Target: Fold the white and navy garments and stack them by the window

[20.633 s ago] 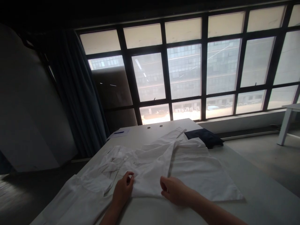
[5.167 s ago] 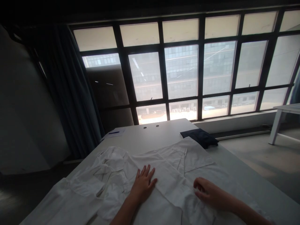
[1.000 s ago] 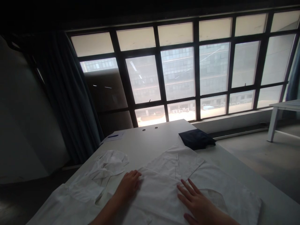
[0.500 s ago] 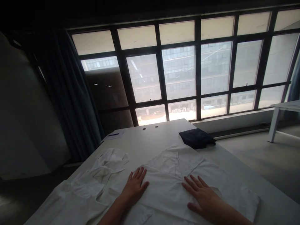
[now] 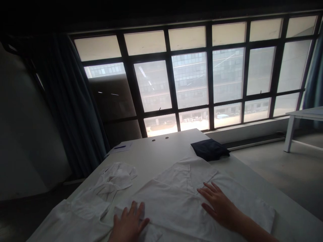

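A white garment (image 5: 174,201), which looks like a shirt, lies spread over the near part of the table with creases across it. My left hand (image 5: 130,222) rests at its left side near the bottom of the view, fingers spread and holding nothing. On the right half of the cloth is my right hand (image 5: 219,205), palm down with fingers stretched out; it grips nothing. To the left, a second white garment (image 5: 85,208) lies crumpled, close to my left hand.
A dark folded cloth (image 5: 210,149) lies at the white table's (image 5: 151,154) right edge. Farther left is a paper with a blue pen (image 5: 119,147). Beyond stand a large window (image 5: 190,79) and a blue curtain (image 5: 73,101). Another white table (image 5: 290,131) stands at right.
My left hand has moved down and to the left across the garment. My right hand has shifted slightly up and right, its fingers closer together. The view has turned a little.
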A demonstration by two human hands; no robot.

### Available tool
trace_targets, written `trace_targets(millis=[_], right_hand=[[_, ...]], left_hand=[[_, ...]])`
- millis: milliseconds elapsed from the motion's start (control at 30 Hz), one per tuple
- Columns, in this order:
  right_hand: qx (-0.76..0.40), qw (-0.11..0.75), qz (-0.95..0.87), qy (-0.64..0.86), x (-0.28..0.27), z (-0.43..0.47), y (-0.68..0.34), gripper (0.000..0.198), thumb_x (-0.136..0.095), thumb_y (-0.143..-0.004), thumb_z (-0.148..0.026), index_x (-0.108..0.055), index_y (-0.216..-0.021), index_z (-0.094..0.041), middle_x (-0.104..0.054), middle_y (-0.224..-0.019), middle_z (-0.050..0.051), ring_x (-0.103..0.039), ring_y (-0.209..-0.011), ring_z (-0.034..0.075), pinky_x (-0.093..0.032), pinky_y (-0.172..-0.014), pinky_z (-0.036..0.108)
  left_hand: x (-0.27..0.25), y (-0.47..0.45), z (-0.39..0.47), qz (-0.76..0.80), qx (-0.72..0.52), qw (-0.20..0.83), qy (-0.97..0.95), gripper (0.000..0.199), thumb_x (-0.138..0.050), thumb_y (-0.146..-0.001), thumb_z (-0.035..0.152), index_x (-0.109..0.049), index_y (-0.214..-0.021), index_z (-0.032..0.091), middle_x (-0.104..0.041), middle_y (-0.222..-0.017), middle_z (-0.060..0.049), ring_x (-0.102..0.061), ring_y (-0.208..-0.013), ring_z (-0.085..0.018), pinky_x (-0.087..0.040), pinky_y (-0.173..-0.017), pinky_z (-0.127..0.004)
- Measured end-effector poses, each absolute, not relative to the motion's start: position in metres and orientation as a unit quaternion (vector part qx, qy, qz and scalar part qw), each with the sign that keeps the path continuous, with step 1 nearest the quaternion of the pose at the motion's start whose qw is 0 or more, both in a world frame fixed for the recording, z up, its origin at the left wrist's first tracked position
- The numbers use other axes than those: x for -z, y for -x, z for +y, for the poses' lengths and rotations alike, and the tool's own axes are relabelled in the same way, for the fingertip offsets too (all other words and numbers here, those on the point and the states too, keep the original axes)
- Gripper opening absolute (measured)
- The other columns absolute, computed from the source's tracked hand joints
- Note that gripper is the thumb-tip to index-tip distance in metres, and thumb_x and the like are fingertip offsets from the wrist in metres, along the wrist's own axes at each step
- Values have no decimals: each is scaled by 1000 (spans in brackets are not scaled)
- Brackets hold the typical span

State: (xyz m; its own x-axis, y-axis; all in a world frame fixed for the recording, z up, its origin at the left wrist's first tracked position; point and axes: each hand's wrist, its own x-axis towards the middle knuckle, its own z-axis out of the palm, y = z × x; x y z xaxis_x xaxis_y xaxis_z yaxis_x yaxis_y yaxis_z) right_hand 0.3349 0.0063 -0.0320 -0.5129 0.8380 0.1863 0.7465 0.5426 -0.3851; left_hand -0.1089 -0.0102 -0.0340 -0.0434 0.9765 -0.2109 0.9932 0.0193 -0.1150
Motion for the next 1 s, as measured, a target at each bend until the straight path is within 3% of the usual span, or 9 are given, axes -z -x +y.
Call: trace_targets(millis=[167, 300, 500, 633, 700, 767, 867, 933, 1000], right_hand=[[-190, 136, -879, 416, 29, 0, -321, 62, -45, -98, -59, -32, -156, -39, -27, -166, 4, -16, -153, 34, -7, -122, 64], [-203, 105, -864, 448, 31, -5, -326, 65, -46, -97, -61, -28, -156, -42, -25, -166, 3, -17, -153, 35, -7, -120, 67], [-160, 87, -842, 508, 19, -18, -326, 64, -58, -90, -52, -44, -151, -36, -40, -159, 9, -37, -144, 42, -27, -113, 68], [-109, 99, -838, 526, 11, -20, -321, 50, -59, -89, -49, -61, -137, -32, -63, -138, 12, -56, -124, 39, -38, -107, 61], [-102, 117, -834, 529, 15, -18, -323, 46, -56, -91, -47, -63, -133, -31, -68, -129, 11, -60, -118, 35, -39, -107, 56], [-115, 128, -834, 524, 25, -14, -328, 55, -55, -92, -52, -57, -142, -29, -61, -139, 12, -53, -129, 35, -35, -113, 55], [-143, 117, -841, 509, 46, -8, -340, 80, -52, -89, -68, -32, -157, -30, -32, -164, 9, -24, -151, 37, -17, -123, 58], [-154, 105, -845, 502, 57, -3, -348, 83, -46, -91, -71, -21, -160, -32, -19, -168, 4, -12, -154, 36, -9, -124, 57], [-159, 104, -842, 504, 63, 1, -353, 80, -40, -94, -71, -18, -160, -32, -17, -168, 2, -11, -154, 33, -11, -125, 54]], left_hand=[[45, 84, -10, 705, 110, 95, -694, 95, -45, -81, 81, -14, -160, 36, 0, -169, -11, -5, -150, -53, -22, -99, -83], [38, 79, 10, 675, 93, 93, -726, 95, -43, -82, 82, -11, -160, 37, 3, -169, -6, 2, -151, -49, -14, -105, -82], [23, 77, 50, 607, 46, 97, -788, 84, -36, -89, 81, -18, -159, 39, -4, -169, -2, 0, -154, -40, -4, -116, -72], [25, 70, 61, 578, 7, 66, -813, 73, -33, -94, 74, -25, -158, 40, -12, -168, -2, -9, -155, -36, -10, -119, -66], [30, 67, 58, 582, -1, 45, -812, 70, -35, -97, 69, -28, -158, 36, -16, -168, -4, -15, -154, -35, -15, -120, -61], [37, 67, 49, 589, -7, 25, -808, 64, -35, -100, 62, -30, -158, 34, -20, -167, -5, -19, -153, -33, -19, -121, -58], [48, 75, 32, 582, -15, 16, -813, 63, -30, -101, 61, -23, -159, 36, -19, -167, -3, -20, -153, -32, -19, -122, -56], [51, 89, 24, 579, -18, 18, -815, 67, -29, -100, 67, -20, -159, 36, -17, -167, -2, -18, -154, -31, -17, -123, -53], [51, 107, 19, 590, -19, 16, -807, 71, -30, -98, 71, -22, -159, 36, -18, -167, -3, -20, -153, -30, -17, -124, -50]])
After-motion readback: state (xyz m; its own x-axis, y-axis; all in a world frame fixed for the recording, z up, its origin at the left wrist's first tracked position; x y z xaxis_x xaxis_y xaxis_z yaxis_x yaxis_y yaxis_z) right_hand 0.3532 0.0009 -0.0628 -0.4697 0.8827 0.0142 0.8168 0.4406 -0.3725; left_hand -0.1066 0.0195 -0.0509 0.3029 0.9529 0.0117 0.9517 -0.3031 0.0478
